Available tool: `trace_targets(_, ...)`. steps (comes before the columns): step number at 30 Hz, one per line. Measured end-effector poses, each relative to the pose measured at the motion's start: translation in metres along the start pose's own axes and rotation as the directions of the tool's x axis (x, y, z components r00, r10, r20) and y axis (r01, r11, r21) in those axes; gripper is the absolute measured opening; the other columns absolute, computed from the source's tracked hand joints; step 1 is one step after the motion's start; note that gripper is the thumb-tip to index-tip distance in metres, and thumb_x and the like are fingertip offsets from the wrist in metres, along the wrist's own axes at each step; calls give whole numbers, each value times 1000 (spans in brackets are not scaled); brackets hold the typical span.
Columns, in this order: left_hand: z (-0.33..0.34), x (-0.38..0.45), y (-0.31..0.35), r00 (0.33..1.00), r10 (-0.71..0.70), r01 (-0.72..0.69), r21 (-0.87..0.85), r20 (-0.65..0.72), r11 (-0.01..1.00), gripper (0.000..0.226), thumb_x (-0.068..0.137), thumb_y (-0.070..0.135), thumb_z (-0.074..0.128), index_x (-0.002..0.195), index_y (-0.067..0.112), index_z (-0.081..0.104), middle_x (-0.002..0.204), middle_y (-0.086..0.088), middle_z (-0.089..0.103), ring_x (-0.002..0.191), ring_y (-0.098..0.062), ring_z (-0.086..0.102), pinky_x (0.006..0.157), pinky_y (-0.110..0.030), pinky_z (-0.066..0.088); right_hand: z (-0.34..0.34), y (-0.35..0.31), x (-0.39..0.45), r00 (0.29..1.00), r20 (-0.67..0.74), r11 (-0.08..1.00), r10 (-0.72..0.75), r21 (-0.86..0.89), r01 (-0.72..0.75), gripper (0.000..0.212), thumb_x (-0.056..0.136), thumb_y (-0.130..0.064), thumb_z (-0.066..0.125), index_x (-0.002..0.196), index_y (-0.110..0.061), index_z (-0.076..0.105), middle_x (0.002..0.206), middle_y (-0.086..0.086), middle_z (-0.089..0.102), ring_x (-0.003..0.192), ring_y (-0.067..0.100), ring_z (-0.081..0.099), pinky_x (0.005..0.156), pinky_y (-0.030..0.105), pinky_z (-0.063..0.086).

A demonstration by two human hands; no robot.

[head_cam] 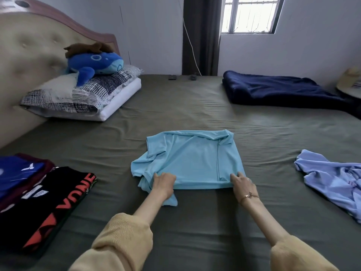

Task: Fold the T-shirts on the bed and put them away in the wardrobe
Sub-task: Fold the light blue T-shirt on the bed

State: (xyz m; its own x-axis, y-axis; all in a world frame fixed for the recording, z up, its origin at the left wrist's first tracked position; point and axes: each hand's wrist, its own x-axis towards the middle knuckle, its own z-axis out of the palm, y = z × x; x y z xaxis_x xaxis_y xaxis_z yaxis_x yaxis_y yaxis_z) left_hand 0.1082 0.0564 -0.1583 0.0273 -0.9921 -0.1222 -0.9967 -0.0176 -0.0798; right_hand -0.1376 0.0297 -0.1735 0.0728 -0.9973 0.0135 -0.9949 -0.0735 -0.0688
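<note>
With both hands, left [163, 182] and right [241, 182], pinching the half-folded pale-blue knit T-shirt [192, 159] at its near fold, lift evenly and keep the corners level.

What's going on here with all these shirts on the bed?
A person is folding T-shirts on the bed. Both hands, left hand and right hand, grip the near edge of a light blue shirt, partly folded in the middle. Folded shirts are piled on the left, and a crumpled pale blue shirt waits on the right. No wardrobe is in view.
</note>
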Motion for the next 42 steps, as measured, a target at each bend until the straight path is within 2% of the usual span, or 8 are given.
trace_targets(4, -13, -9, -9, 996, -21, 37, 212, -81, 977, 33, 84, -4, 49, 108, 15, 61, 109, 0, 63, 115, -21, 48, 112, -43, 21, -3, 5, -2, 996, -73, 993, -46, -110, 38, 29, 91, -5, 40, 115, -17, 51, 119, 1, 51, 117, 19, 48, 94, 30, 37)
trace_targets(9, -40, -14, -28, 977, -154, 140, -104, -145, 985, 13, 87, 13, 45, 87, 18, 57, 103, -3, 65, 98, -23, 58, 100, -37, 29, -21, 8, -7, 993, -119, 981, -14, -195, -9, 29, 90, -10, 44, 114, -21, 56, 122, -1, 48, 119, 17, 43, 96, 33, 32)
trace_targets(13, -63, -15, -36, 952, -162, 137, -114, -260, 984, 33, 87, 33, 42, 60, 14, 47, 70, -3, 57, 72, -21, 54, 101, -39, 29, -29, 9, -12, 992, -76, 971, 105, -208, -119, 31, 94, -12, 39, 115, -24, 58, 123, -4, 54, 119, 15, 48, 96, 33, 32)
trace_targets(16, -65, -15, -40, 972, -107, 126, 78, -209, 989, 42, 87, 55, 43, 75, 17, 58, 78, -1, 62, 84, -19, 62, 108, -46, 21, -26, 8, -17, 971, 58, 965, 232, -136, -222, 31, 94, -20, 43, 122, -24, 54, 129, -3, 54, 121, 15, 51, 100, 33, 32)
trace_targets(22, -40, -22, -51, 997, -48, 34, 216, 59, 976, 18, 87, 34, 47, 83, 20, 56, 71, 5, 52, 96, -18, 60, 114, -50, 14, -14, 6, -24, 972, 61, 950, 229, 202, -236, 62, 88, -31, 60, 139, -19, 25, 134, 3, 45, 119, 24, 51, 92, 39, 44)
trace_targets(26, -30, -25, -50, 995, -40, 19, 214, 94, 977, 12, 88, 27, 47, 80, 19, 51, 63, 5, 38, 100, -20, 60, 115, -51, 10, -8, 6, -20, 979, -36, 978, 199, 69, -196, 28, 94, -25, 45, 122, -22, 46, 116, 2, 63, 110, 21, 58, 94, 36, 36)
trace_targets(34, -30, -24, -46, 992, -77, 48, 269, 96, 962, 25, 91, 21, 46, 106, 16, 64, 107, 0, 64, 107, -21, 57, 115, -54, 9, -12, 24, -29, 680, 66, 494, 730, 637, -592, 28, 92, -7, 47, 116, 6, 49, 119, 30, 55, 112, 42, 54, 88, 43, 43)
trace_targets(42, -25, -28, -35, 993, -90, 59, 337, 78, 940, 26, 90, 14, 49, 114, 18, 59, 116, 2, 60, 111, -19, 55, 113, -48, 19, -8, 34, -34, 799, 26, 427, 600, 834, -348, 61, 80, -3, 65, 134, -6, 38, 99, 27, 65, 102, 42, 58, 87, 42, 41)
